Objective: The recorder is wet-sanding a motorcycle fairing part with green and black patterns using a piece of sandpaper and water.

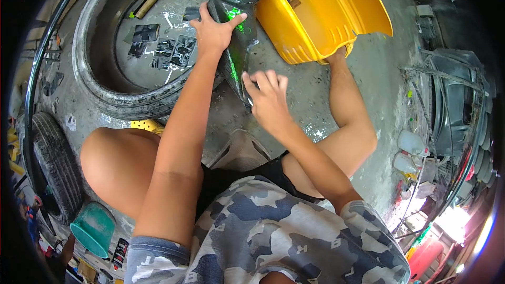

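Observation:
A long glossy black panel (239, 47) with a woven-look surface and bright green streaks slants down from the top middle of the head view. Across its upper part lies my left hand (215, 31), thumb and fingers spread over both sides, holding it. My right hand (269, 97) is at the lower right edge of the panel, its fingers curled together close to the surface. Whether anything small is pinched there is hidden. Left of the panel, a large tyre (87, 68) lies flat, with several black shiny squares (183, 50) on the floor inside its ring.
A yellow plastic tub (294, 42) stands at the upper right, against my right foot. A brown tube (149, 3) lies within the tyre. Another tyre (55, 163) leans at the left, near a green bucket (93, 229). Plastic jugs (410, 144) and cluttered parts line the right side.

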A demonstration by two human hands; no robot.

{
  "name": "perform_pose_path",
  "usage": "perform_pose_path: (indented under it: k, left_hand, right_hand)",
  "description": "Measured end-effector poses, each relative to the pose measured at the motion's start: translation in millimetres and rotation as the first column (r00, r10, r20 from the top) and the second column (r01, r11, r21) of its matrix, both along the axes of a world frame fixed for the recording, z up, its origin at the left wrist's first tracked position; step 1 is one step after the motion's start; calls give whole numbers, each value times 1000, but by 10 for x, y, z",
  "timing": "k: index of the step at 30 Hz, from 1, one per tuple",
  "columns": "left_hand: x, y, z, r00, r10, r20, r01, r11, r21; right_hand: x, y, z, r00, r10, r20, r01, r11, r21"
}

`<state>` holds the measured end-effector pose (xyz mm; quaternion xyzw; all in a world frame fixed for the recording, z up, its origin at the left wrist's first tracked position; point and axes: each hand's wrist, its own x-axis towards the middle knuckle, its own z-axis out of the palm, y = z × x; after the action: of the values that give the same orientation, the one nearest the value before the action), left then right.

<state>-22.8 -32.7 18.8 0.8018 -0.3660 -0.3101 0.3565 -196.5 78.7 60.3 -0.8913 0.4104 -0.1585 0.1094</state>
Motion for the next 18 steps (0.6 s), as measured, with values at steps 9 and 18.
perform_pose_path:
  k: [9,18]
  left_hand:
    - [-16,24,38,1000,-9,8,9,1000,23]
    - [-18,28,24,1000,-16,17,16,1000,7]
  right_hand:
    - [-65,239,70,991,31,-128,-44,994,-103]
    - [-104,367,159,982,29,-185,-51,993,-111]
